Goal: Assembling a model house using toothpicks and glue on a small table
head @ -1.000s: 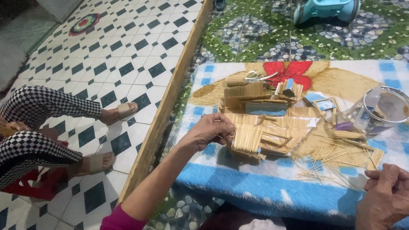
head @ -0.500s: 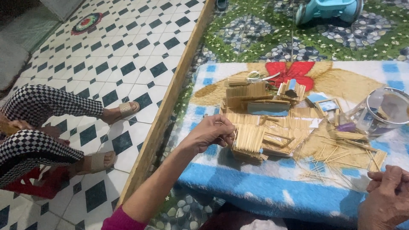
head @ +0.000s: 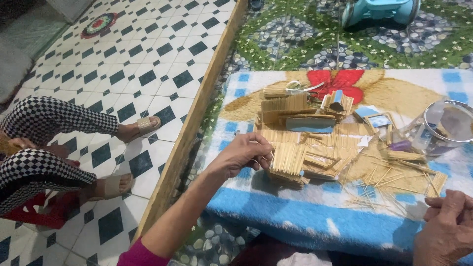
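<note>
Pinching the near edge of a panel of thin sticks [head: 288,160], my left hand [head: 241,153] has its fingertips closed on the panel's left side, where it lies on the blue and white blanket [head: 295,221] in front of me. That panel sits at the near left of a heap of similar stick panels [head: 295,111] and small stick frames, with loose sticks [head: 379,184] scattered just to its right. To handle it well, I judge the pinch should stay light and flat along the edge, since the glued sticks look easy to bend or split apart. My right hand [head: 446,229] rests low at the blanket's near right corner, fingers curled; whether it holds anything I cannot tell. A clear jar [head: 443,128] lies beyond it, and a person in checked trousers [head: 44,143] sits on the tiled floor to the left.
</note>
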